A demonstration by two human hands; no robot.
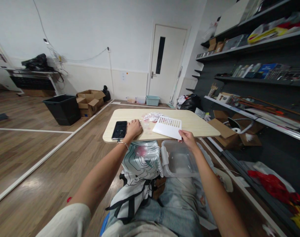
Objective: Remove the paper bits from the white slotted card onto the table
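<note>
My left hand (133, 128) rests on the light wooden table (199, 125) with its fingers curled, right beside a black phone (119, 130). What it covers, if anything, is hidden. My right hand (188, 138) pinches the near corner of a white card with slots (167, 126) at the table's front edge. A small pile of pink and white packets (153, 117) lies behind the card. A clear plastic box (179, 159) sits below my right hand, by my knees.
A black-and-white patterned bag (140, 164) hangs under the table. A black bin (63, 108) and cardboard boxes (89, 101) stand on the floor at left. Dark shelves (258, 79) with goods line the right wall. A white door (166, 62) is behind.
</note>
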